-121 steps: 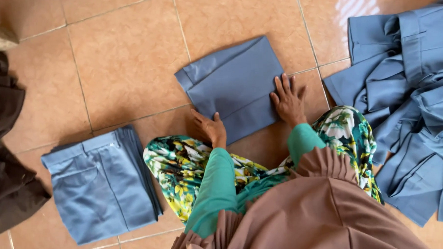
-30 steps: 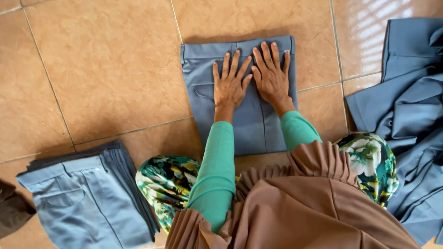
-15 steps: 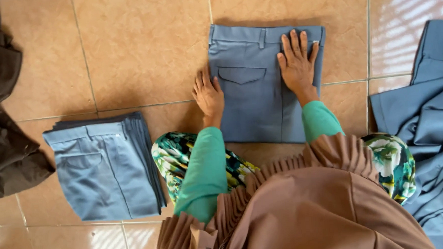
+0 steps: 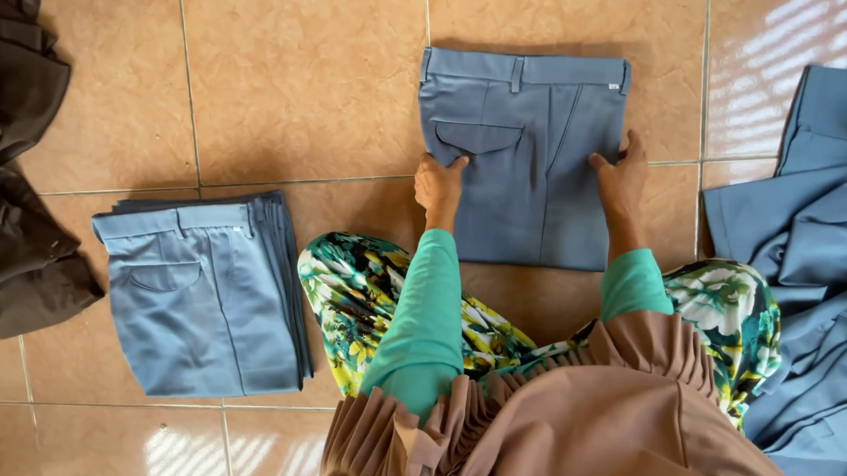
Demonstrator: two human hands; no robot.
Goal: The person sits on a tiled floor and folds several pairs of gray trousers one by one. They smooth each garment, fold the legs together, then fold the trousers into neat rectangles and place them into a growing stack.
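Note:
A folded pair of blue-grey trousers (image 4: 524, 153) lies on the tiled floor in front of me, waistband at the far end. My left hand (image 4: 438, 185) grips its left edge, fingers tucked under the cloth. My right hand (image 4: 620, 167) grips its right edge the same way. Both arms wear green sleeves, over floral-patterned knees.
A stack of folded blue trousers (image 4: 202, 290) sits on the floor at the left. Dark brown garments (image 4: 11, 170) are heaped at the far left. A loose pile of blue-grey trousers (image 4: 815, 268) lies at the right. The floor is orange-brown tile (image 4: 303, 91).
My hands slid off the top of the folded trousers to its two side edges and took hold there. The view shifted, so the trousers sit more to the right.

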